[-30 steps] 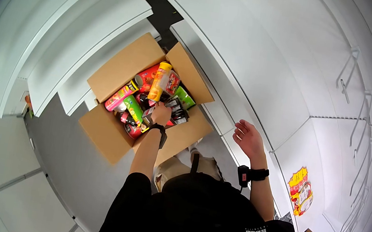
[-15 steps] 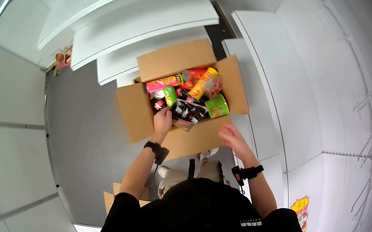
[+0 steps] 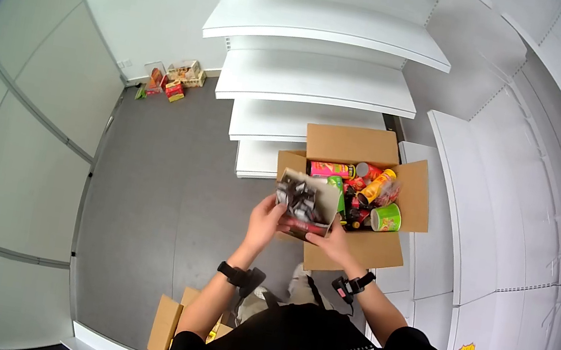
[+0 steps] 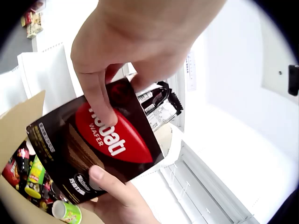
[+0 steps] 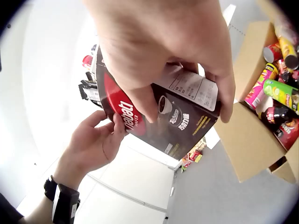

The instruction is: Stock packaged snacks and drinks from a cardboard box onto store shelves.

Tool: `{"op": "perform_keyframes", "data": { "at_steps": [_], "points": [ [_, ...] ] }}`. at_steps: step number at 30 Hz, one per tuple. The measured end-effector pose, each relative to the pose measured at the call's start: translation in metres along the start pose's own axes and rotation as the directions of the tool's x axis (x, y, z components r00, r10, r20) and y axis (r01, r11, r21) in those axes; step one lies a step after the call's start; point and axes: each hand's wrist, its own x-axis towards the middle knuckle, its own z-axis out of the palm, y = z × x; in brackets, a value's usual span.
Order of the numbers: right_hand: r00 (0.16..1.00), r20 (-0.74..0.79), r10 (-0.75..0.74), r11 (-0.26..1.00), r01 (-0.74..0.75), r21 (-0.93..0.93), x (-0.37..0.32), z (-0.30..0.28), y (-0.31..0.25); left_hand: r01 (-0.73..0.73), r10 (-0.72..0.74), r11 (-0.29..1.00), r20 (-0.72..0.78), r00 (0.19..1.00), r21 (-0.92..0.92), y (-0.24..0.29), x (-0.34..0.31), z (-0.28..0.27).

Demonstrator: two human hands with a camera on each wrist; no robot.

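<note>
Between both hands is a dark brown and red wafer box [image 4: 135, 144], open at the top, with black-wrapped wafer packets [image 3: 300, 199] inside. My left hand [image 3: 262, 225] grips its left end, thumb over the rim and fingers on the printed side. At the opposite end my right hand [image 3: 334, 245] holds it, with the thumb on the printed face and fingers round the side in the right wrist view. The box is held up in front of the large cardboard carton [image 3: 352, 146], overlapping its near left corner in the head view.
Inside the carton lie snack cans, including a yellow can [image 3: 376, 186] and a green tub [image 3: 386, 218], with dark bottles. White shelves [image 3: 319, 78] stand beyond it, more at right. A smaller carton [image 3: 164, 326] sits at lower left; packages [image 3: 174, 89] lie by the far wall.
The wafer box has come up out of the carton and moved left. My right hand, earlier off to the right, now holds its other end. The head view has turned toward the shelves.
</note>
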Motion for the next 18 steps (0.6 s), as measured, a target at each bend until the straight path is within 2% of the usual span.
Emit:
{"op": "perform_keyframes", "data": {
  "at_steps": [1, 2, 3, 5, 6, 9, 10, 11, 13, 14, 18],
  "points": [
    [0.995, 0.055, 0.08, 0.993, -0.085, 0.083, 0.007, 0.001, -0.01, -0.025, 0.025, 0.999, 0.021, 0.999, 0.026, 0.012, -0.005, -0.008],
    [0.991, 0.101, 0.085, 0.983, -0.1, 0.151, 0.014, 0.002, -0.02, -0.021, 0.016, 0.996, 0.052, 0.998, 0.081, 0.021, -0.008, -0.021],
    [0.986, 0.145, 0.084, 0.95, -0.123, 0.288, 0.022, 0.003, -0.03, -0.11, 0.099, 0.979, 0.074, 0.992, 0.172, 0.022, -0.003, -0.034],
    [0.989, 0.151, 0.006, 0.953, -0.052, 0.3, 0.04, 0.005, -0.049, -0.281, 0.245, 0.897, 0.145, 0.959, 0.342, 0.02, 0.01, -0.056],
    [0.986, 0.161, -0.038, 0.959, -0.009, 0.284, 0.05, 0.005, -0.056, -0.233, 0.184, 0.89, 0.159, 0.97, 0.393, 0.034, 0.01, -0.061],
    [0.975, 0.218, 0.031, 0.863, -0.137, 0.487, 0.079, 0.013, -0.063, -0.298, 0.218, 0.871, 0.237, 0.947, 0.391, 0.04, 0.028, -0.079],
    [0.976, 0.215, 0.042, 0.776, -0.167, 0.609, 0.089, 0.02, -0.069, -0.243, 0.137, 0.894, 0.285, 0.949, 0.378, 0.051, 0.035, -0.084],
    [0.975, 0.221, 0.023, 0.687, -0.176, 0.705, 0.099, 0.026, -0.075, -0.243, 0.146, 0.919, 0.304, 0.942, 0.311, 0.06, 0.041, -0.088],
    [0.972, 0.232, -0.018, 0.696, -0.154, 0.701, 0.127, 0.034, -0.087, -0.224, 0.154, 0.959, 0.343, 0.927, 0.173, 0.085, 0.054, -0.094],
    [0.976, 0.218, -0.025, 0.735, -0.129, 0.666, 0.139, 0.038, -0.092, -0.188, 0.111, 0.967, 0.38, 0.918, 0.172, 0.101, 0.064, -0.099],
    [0.97, 0.213, -0.116, 0.827, -0.025, 0.562, 0.179, 0.043, -0.112, -0.206, 0.127, 0.963, 0.38, 0.916, 0.174, 0.122, 0.095, -0.115]
  ]
}}
